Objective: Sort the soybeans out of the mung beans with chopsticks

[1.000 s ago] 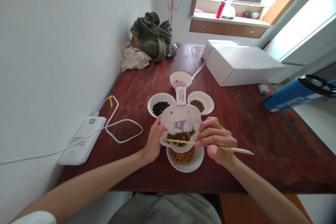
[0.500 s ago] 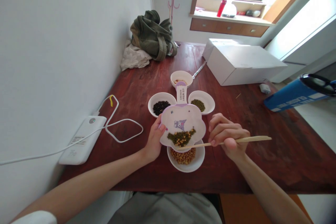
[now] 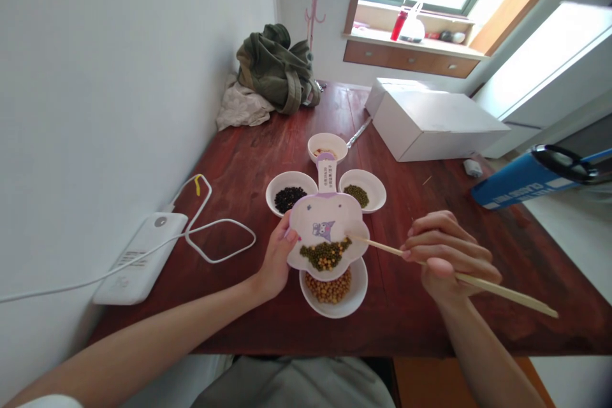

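left hand clasps a white dish by its rim, tilted over a bowl near the tabletop front edge; right hand narrowly pinches a chopstick. a steeper tilt could slide the mixed beans off, spilling them.

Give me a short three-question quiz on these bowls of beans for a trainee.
1. Which hand holds the thin wooden stick, left or right?
2. True or false: the left hand holds a white flower-shaped plastic dish over a round white bowl of yellow beans.
3. Which two colours of mixed beans lie in that dish?

Key: 1. The right hand. 2. True. 3. Green and yellow.
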Action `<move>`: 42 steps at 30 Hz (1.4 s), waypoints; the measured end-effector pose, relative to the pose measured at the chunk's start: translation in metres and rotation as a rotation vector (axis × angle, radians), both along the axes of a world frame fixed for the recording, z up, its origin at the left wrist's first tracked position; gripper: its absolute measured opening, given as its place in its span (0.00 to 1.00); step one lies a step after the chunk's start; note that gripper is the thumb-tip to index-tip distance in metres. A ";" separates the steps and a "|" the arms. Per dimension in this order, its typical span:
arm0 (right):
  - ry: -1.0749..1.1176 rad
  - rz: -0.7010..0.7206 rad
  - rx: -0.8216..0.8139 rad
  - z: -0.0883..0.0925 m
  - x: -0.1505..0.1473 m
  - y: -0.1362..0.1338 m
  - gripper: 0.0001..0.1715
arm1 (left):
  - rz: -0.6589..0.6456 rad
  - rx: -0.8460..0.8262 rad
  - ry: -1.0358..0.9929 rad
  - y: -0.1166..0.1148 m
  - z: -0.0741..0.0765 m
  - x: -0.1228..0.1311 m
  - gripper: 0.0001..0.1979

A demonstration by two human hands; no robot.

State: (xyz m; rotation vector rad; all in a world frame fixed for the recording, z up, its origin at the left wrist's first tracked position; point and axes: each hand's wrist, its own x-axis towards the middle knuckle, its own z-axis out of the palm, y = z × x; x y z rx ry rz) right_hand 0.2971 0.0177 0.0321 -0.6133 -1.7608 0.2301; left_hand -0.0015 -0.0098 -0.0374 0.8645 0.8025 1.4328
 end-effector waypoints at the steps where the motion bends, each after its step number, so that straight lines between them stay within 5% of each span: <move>1: -0.035 0.002 0.044 0.001 0.000 -0.001 0.31 | 0.000 -0.001 0.001 0.000 0.000 0.000 0.37; 4: -0.042 0.035 0.103 0.000 -0.007 -0.004 0.30 | 0.005 -0.007 0.004 -0.001 0.001 0.000 0.37; 13: 0.217 0.142 -0.201 -0.009 -0.027 0.002 0.34 | -0.020 0.000 -0.014 0.001 0.001 0.001 0.38; 20: 0.101 0.114 -0.044 -0.003 -0.018 0.001 0.30 | -0.025 -0.002 -0.026 -0.001 0.002 0.001 0.37; 33: 0.127 0.266 -0.142 0.000 -0.027 0.000 0.34 | -0.005 -0.007 -0.002 0.000 0.002 0.003 0.41; 42: 0.189 0.183 -0.116 -0.004 -0.024 0.004 0.31 | -0.024 0.000 -0.028 0.001 0.000 0.003 0.40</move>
